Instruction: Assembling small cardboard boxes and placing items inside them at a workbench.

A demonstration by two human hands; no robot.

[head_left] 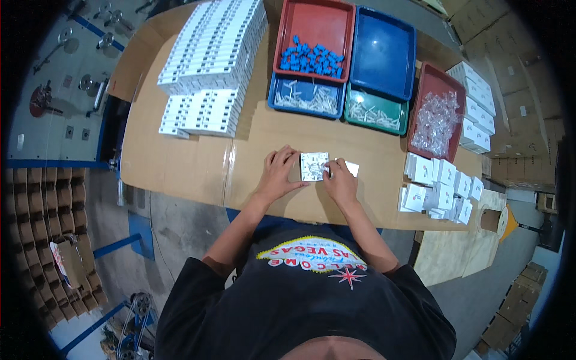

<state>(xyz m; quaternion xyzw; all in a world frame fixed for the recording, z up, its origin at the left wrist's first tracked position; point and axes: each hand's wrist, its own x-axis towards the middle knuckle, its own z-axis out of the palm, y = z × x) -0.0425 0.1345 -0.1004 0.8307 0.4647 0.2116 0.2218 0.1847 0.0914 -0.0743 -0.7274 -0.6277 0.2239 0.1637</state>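
Centrally, a white square box (313, 162) of small parts lies on the near worktop (243, 168). The left hand (278, 176) holds its grip spread at the box's left side; the right hand (341, 185) touches its right edge, grip closure indeterminable.

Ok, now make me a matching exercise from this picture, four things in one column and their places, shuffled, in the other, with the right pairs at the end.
Things
1. Small blue parts
2. Clear plastic pieces
3. Tall stacks of white boxes
4. Square white item

Places
A. Between the left hand and the right hand
B. In the upper red tray
C. On the left part of the table
D. In the right-hand red tray

Right pairs: 1-B, 2-D, 3-C, 4-A.
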